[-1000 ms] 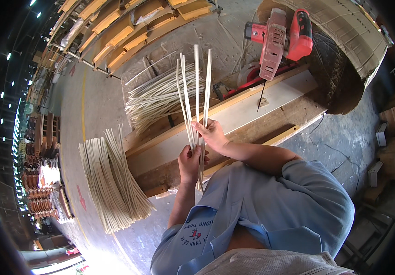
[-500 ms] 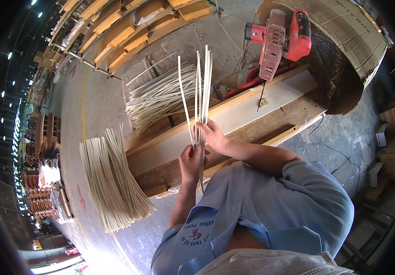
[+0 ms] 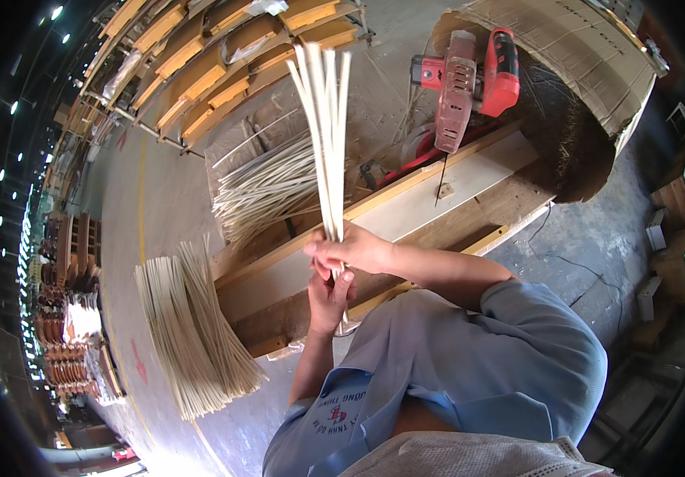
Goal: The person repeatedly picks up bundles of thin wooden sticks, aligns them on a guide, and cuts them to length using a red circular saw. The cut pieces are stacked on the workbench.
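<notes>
Both my hands grip a small bunch of long pale cane strips point(image 3: 324, 135) that stands upright in front of me. My right hand point(image 3: 352, 250) wraps the bunch near its lower end. Just below it, my left hand point(image 3: 331, 296) holds the bottom ends of the same strips. The strips lie close together and fan only slightly at their top tips. My hands are above a wooden workbench of light planks point(image 3: 446, 191).
A flat pile of similar strips point(image 3: 191, 334) lies on the concrete floor to the left. Another loose heap point(image 3: 267, 187) rests behind the bench. A red power saw point(image 3: 469, 75) sits on the bench beside a cardboard sheet point(image 3: 589, 48). Wooden racks point(image 3: 199, 63) line the far side.
The strips, spread apart a second ago, are now gathered into one tight bunch. Both hands have stayed at its lower end.
</notes>
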A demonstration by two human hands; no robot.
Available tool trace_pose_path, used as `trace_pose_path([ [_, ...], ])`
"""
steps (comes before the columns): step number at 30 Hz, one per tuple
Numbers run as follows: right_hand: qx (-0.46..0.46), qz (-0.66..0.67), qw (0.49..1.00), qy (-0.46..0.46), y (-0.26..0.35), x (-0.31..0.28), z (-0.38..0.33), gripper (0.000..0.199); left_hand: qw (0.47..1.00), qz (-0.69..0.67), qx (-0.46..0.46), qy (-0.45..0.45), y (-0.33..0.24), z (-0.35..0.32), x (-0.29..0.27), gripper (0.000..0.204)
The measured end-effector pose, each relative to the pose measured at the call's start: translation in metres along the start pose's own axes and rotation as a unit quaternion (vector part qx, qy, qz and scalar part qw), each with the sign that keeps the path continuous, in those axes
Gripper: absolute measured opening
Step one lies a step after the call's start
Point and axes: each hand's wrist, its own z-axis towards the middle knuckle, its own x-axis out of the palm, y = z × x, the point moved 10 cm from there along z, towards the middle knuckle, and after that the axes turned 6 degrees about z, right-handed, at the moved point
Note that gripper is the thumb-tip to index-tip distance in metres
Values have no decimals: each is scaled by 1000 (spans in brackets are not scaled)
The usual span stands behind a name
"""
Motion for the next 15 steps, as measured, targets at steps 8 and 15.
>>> trace_pose_path([
  [8,-61,-319,941,93,25,38,-21,32,994,-43,93,40,59,16,19,24],
  [15,-20,-298,954,-1,-7,-6,-22,30,933,-301,-141,140,113,15,56,48],
])
